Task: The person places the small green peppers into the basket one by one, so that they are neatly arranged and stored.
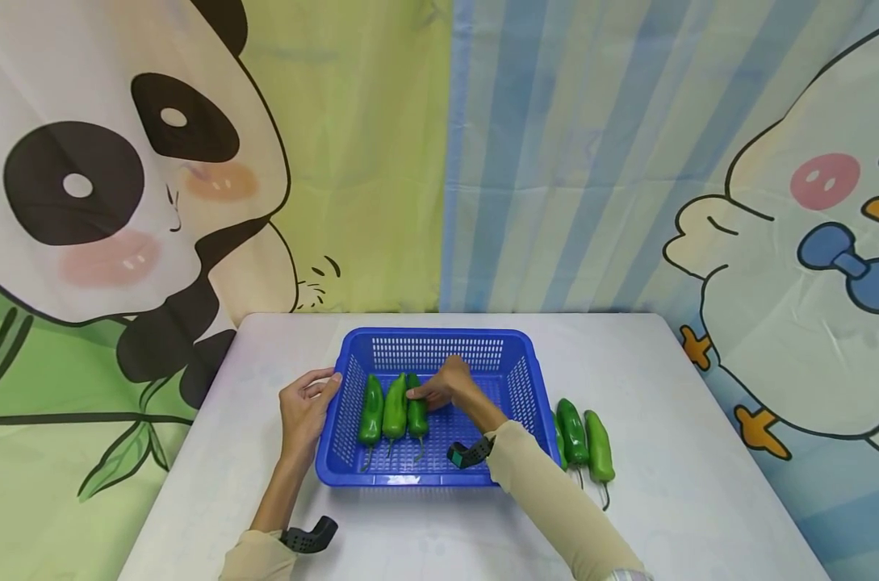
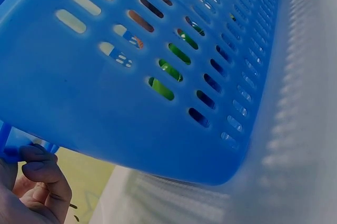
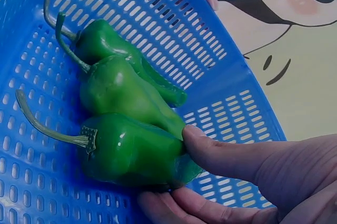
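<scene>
Your right hand (image 1: 449,386) is at the held pepper (image 1: 416,421), pinching its far tip between a thumb laid on top and fingers tucked beneath. This pepper sits inside the blue basket (image 1: 537,387), the rightmost of a row of three in its left half, and its long axis runs front to back, with the stem pointing toward you and the tip away. Whether its body bears fully on the basket floor, you cannot tell. The middle pepper (image 1: 395,411) lies close along its left side, roughly parallel, so there is little room that way, while bare basket floor spreads to its right. Beyond the middle one is the left pepper (image 1: 370,415), also stem toward you. Your left hand (image 1: 306,411) grips the left rim with curled fingers; it has the basket wall and two peppers between it and the held one, so your right is the nearer hand. Outside, on the white table (image 1: 701,484), the hidden pepper (image 1: 559,440), the dark pepper (image 1: 573,436) and the outermost pepper (image 1: 600,446) lie just beside the basket's right wall, which partly covers the first. That wall stands between them and your right hand, and your right forearm slants over the basket's near right corner.
</scene>
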Available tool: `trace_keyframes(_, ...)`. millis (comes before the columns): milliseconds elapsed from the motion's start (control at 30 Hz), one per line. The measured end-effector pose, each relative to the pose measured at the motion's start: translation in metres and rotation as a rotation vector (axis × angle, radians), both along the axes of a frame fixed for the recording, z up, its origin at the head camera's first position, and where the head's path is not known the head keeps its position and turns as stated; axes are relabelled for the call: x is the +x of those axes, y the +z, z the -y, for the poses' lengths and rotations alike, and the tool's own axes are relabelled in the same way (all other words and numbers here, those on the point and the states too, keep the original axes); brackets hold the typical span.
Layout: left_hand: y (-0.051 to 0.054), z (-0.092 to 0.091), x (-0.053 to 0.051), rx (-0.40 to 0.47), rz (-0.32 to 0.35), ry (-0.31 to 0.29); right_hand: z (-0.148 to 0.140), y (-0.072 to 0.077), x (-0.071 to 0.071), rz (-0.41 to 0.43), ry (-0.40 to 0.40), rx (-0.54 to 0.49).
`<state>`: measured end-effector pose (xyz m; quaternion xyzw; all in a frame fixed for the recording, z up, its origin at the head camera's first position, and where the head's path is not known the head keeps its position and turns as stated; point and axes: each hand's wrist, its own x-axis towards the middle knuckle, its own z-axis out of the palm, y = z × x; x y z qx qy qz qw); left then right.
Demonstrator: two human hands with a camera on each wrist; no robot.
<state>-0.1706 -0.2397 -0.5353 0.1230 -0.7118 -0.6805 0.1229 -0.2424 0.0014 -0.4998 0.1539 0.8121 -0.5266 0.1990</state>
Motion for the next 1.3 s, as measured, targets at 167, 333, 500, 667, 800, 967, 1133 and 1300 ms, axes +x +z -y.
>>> trace_keyframes(167, -0.001, 0.000, 0.000, -0.005, -0.004, 0.001, -0.001, 0.001, 0.000, 0.017, 0.023, 0.039)
trace_keyframes(333, -0.001, 0.000, 0.001, 0.002, -0.014, -0.003, -0.003, 0.002, 0.001, 0.019, 0.029, 0.030)
trace_keyframes(500, 0.000, 0.000, 0.002, 0.005, -0.014, -0.003, -0.004, 0.005, 0.003, 0.017, 0.028, 0.008)
trace_keyframes(667, 0.001, 0.001, 0.001, 0.009, -0.015, -0.007, -0.007, 0.009, 0.003, 0.018, 0.036, 0.016)
trace_keyframes(800, 0.001, 0.001, 0.000, 0.006, -0.016, -0.007, -0.013, 0.010, 0.000, 0.025, 0.044, 0.011)
trace_keyframes(967, 0.000, 0.001, 0.001, 0.002, -0.003, -0.007, -0.022, 0.013, 0.000, 0.022, 0.066, -0.064)
trace_keyframes(1133, 0.000, 0.001, 0.001, 0.010, -0.008, -0.017, -0.031, 0.022, 0.002, 0.033, 0.082, -0.099)
trace_keyframes(1300, 0.000, 0.001, 0.001, 0.000, -0.002, -0.013, -0.040, 0.029, 0.003, 0.040, 0.097, -0.081)
